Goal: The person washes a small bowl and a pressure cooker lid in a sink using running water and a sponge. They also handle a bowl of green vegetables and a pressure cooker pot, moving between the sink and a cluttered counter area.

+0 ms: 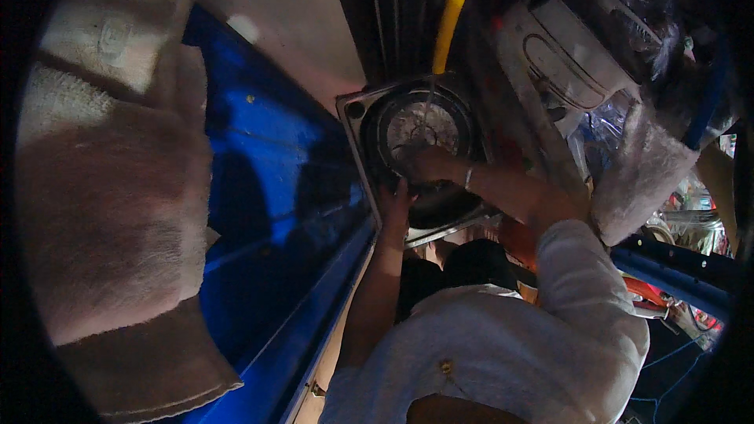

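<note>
A round dark-rimmed pan (382, 132) sits tilted inside a square metal-rimmed sink (363, 174) in front of me. Water runs into it from the end of a yellow hose (450, 17), and the liquid inside looks pale and stirred. My right hand (427, 163) reaches over the near part of the pan, down at the water; its fingertips are hard to make out. At the left near edge, my left hand (398, 203) is by the pan's rim, fingers pointing up. Shadow hides whether either hand grips anything.
To the left, a thick fleecy towel (112, 200) hangs or lies over a blue surface (253, 188). A pale panel (283, 17) stands behind the sink. On the right are a white plastic container (571, 53), clear plastic wrapping (607, 123), a fluffy cloth (645, 171) and a blue metal bar (671, 274).
</note>
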`<action>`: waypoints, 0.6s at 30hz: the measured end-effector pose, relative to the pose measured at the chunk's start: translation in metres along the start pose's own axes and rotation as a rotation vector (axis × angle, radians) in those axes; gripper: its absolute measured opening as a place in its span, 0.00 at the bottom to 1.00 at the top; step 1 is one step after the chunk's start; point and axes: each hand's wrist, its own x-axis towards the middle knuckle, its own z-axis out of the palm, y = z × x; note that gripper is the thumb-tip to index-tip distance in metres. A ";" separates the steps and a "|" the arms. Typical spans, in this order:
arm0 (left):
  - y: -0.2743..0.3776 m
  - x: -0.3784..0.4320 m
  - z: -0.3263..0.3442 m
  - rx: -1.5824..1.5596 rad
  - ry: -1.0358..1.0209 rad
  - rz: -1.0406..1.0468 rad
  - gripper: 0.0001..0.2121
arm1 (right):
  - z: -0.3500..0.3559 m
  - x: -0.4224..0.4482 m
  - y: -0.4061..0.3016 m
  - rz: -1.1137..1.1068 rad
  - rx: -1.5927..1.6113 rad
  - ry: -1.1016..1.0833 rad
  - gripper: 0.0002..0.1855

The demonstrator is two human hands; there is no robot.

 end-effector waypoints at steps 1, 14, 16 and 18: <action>0.001 -0.001 0.000 0.016 -0.007 0.030 0.28 | 0.005 0.011 0.006 0.081 0.047 -0.154 0.16; 0.013 -0.008 0.004 0.038 0.098 0.066 0.25 | 0.001 0.027 0.021 0.181 -0.022 0.754 0.16; 0.026 -0.015 0.017 0.046 0.053 0.061 0.24 | 0.009 0.029 0.000 0.103 -0.094 0.801 0.17; 0.030 -0.019 0.021 0.052 0.020 0.059 0.24 | 0.018 0.032 0.000 0.009 -0.125 0.739 0.17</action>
